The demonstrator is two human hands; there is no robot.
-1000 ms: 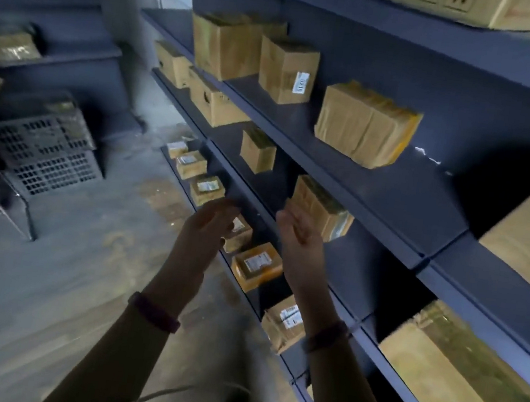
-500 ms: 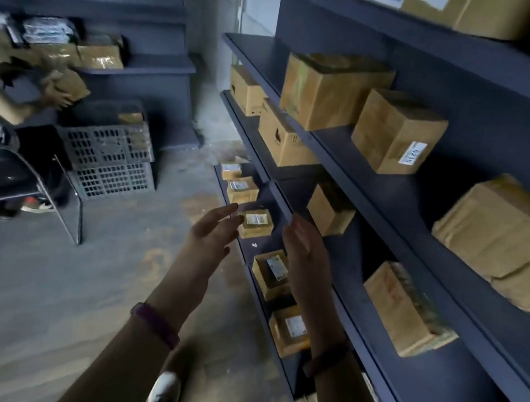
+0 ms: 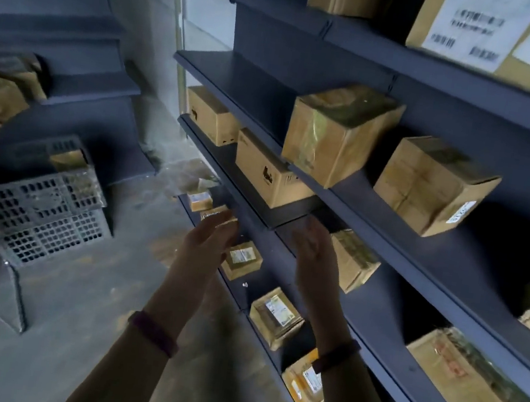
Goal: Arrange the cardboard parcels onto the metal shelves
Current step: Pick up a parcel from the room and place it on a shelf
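Empty hands before the shelves [image 3: 367,207]
Left hand [image 3: 209,244] and right hand [image 3: 315,258] hover open, palms facing, seemingly spaced to clasp a parcel [image 3: 353,263]

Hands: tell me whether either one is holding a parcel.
No, the left hand and the right hand are both open with straight fingers, gripping no parcel.

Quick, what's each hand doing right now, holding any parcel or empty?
Left hand: open, fingers straight, holding nothing.
Right hand: open, fingers straight, holding nothing, raised in front of the metal shelves.
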